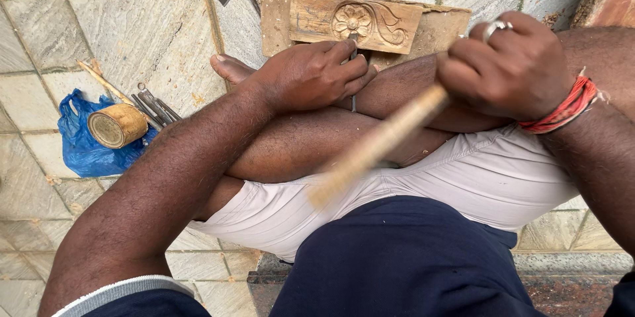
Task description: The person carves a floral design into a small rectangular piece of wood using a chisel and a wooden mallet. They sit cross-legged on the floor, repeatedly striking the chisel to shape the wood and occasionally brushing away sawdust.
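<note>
Stone floor, blurred mallet, half-hidden chisel

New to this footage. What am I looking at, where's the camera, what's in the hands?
One picture, from a camera worn on a person's head, looking down at their own lap and crossed legs on a stone tile floor. No machine: two bare hands. The left hand holds a thin metal chisel against a carved wooden panel bearing a flower. The right hand grips a wooden stick, blurred. On the left lie a blue plastic bag, a wooden cylinder and several metal tools.
</note>
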